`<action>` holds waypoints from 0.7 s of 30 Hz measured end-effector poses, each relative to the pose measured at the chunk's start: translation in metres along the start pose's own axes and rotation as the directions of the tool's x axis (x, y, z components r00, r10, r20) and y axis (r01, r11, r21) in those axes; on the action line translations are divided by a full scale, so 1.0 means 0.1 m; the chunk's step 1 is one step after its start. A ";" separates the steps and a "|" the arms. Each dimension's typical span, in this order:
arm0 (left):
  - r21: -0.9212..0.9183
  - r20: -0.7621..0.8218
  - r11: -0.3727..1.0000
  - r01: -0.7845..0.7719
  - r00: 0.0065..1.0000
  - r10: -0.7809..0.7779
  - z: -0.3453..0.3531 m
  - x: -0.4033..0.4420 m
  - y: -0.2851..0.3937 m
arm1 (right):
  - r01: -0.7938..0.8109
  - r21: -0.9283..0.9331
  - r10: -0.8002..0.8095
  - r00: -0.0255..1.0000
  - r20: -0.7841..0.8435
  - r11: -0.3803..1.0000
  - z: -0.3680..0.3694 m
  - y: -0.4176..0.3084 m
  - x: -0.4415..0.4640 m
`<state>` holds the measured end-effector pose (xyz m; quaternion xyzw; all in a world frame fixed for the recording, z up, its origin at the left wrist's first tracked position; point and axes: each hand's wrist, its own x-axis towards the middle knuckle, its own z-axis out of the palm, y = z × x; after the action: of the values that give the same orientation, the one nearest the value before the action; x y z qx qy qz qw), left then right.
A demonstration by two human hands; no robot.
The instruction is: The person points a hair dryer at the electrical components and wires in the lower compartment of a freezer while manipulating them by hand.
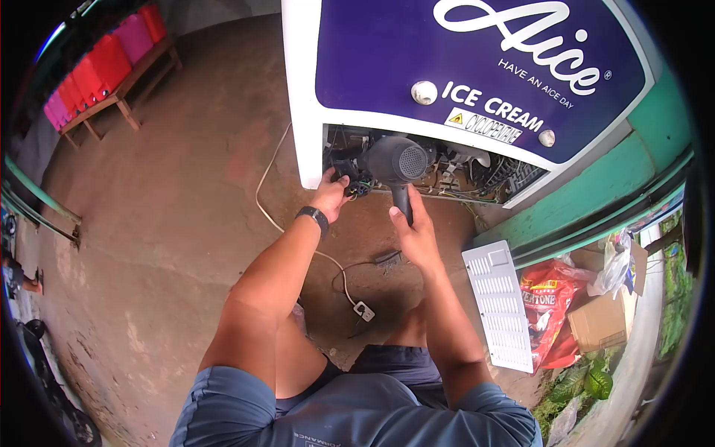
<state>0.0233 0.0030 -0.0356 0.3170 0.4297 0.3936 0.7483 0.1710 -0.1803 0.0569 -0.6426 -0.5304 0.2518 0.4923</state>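
A dark grey hair dryer (386, 158) is in my right hand (418, 232), which is closed around its handle. Its round vented back faces me, and its body sits at the open lower compartment (447, 167) of an ice cream freezer (372, 67). To the left of the dryer, my left hand (330, 195) is closed on a black part with wires (350, 175) at the compartment's left end. The hand and the dryer partly hide that part. Wires, tubing and metal parts show inside the compartment to the right of the dryer.
A white extension cord socket (363, 311) and a black plug (387, 258) lie on the concrete floor before me. At right, a slotted white panel (499, 305) leans by a red bag (547, 302) and a cardboard box (599, 322). A wooden bench (123, 104) stands far left.
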 end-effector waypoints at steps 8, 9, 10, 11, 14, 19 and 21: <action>-0.015 -0.018 1.000 -0.018 1.000 0.018 0.03 -0.06 0.02 | 0.094 -0.050 -0.094 0.996 0.001 0.994 0.09 -0.04 0.00; -0.023 -0.036 1.000 -0.015 0.999 0.015 0.05 -0.06 0.03 | 0.093 -0.062 -0.093 0.996 -0.004 0.994 0.09 -0.03 -0.01; -0.022 -0.034 1.000 -0.013 0.999 0.012 0.06 -0.07 0.04 | 0.092 -0.074 -0.093 0.996 -0.008 0.993 0.08 -0.02 -0.01; -0.045 -0.043 0.999 -0.005 0.999 0.003 0.07 -0.07 0.05 | 0.088 -0.075 -0.089 0.996 -0.010 0.993 0.07 -0.02 -0.03; -0.066 -0.006 0.997 0.025 1.000 -0.026 -0.03 0.01 0.08 | 0.049 -0.088 -0.053 0.998 -0.042 0.995 0.03 -0.02 -0.11; -0.078 -0.031 0.986 0.145 0.989 -0.147 0.02 -0.04 0.23 | -0.090 0.253 0.117 0.989 -0.093 0.963 -0.01 0.10 -0.38; -0.082 -0.044 0.986 0.148 0.987 -0.152 0.04 -0.09 0.28 | -0.062 0.245 0.092 0.989 -0.112 0.967 0.00 0.17 -0.52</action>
<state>0.0153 0.0087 -0.0072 0.2439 0.4551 0.3606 0.7768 0.1622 -0.2272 0.0308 -0.6124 -0.4393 0.2936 0.5881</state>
